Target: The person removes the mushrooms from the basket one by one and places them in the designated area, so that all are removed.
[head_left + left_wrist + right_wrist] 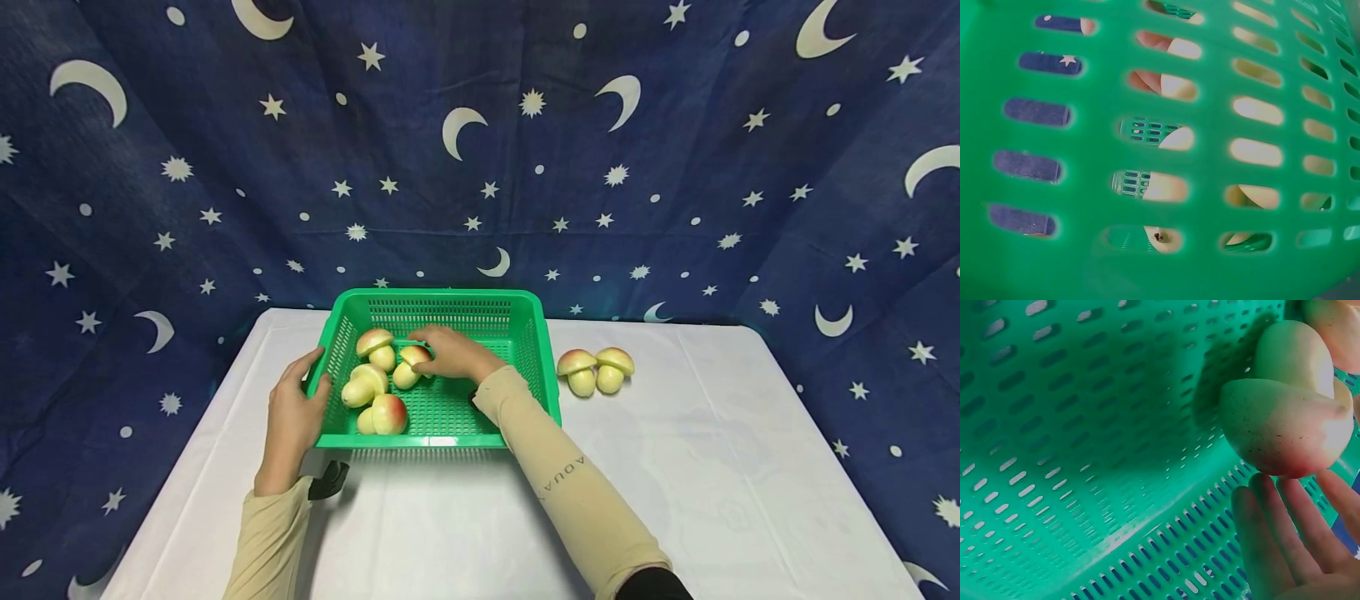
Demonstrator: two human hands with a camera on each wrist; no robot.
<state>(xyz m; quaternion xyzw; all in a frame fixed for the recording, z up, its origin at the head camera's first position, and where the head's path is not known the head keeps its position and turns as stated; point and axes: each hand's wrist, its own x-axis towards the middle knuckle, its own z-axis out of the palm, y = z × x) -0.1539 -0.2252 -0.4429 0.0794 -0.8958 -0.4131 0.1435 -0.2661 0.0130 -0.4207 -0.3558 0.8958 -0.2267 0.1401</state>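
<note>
A green plastic basket [429, 442] holds several mushroom-shaped pieces with pale stems and red-and-yellow caps. My left hand [294, 412] grips the basket's left rim, its thumb lapping over the edge. In the left wrist view the slotted basket wall [1094, 187] fills the frame, with pale pieces behind the slots. My right hand [453, 354] reaches inside the basket beside one mushroom-shaped piece [408, 375]. In the right wrist view, its fingers [1300, 531] are nearly straight, with tips right at the red side of a cap [1279, 434].
Two more mushroom-shaped pieces [576, 364] [612, 367] stand side by side on the white tablecloth [675, 467], right of the basket. A dark blue curtain [420, 150] with moons and stars hangs behind the table.
</note>
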